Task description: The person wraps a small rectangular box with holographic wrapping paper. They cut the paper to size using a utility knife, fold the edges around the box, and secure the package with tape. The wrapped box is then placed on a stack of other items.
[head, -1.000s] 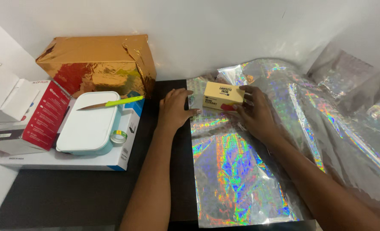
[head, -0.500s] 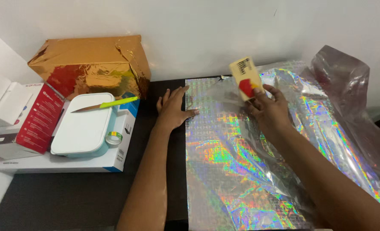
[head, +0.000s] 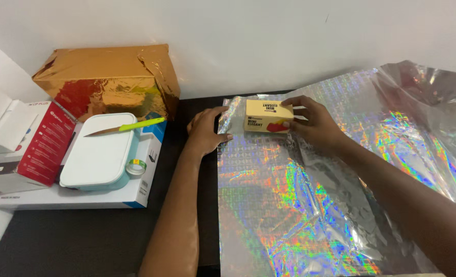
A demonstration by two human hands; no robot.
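Observation:
A small yellow box [head: 267, 116] with dark print and a red patch rests on a sheet of holographic silver wrapping foil [head: 294, 205] near its far edge. My right hand [head: 312, 122] grips the box from its right side. My left hand [head: 206, 131] lies flat with fingers spread, pressing the left edge of the foil against the black tabletop [head: 84, 236]. The foil spreads to the right, where it rises in crumpled folds [head: 423, 97].
At the left stand a gold-foil-wrapped parcel [head: 107, 82], a pale lidded container [head: 100, 154] with a green-handled knife [head: 128, 125] on it, a tape roll [head: 135, 165], a flat white box [head: 141, 190] and red and white boxes [head: 38, 143]. A white wall is behind.
My right hand had lifted the yellow box and turned it on end; it now has it lying flat on the foil again. The foil has been spread flatter. My left hand stayed put.

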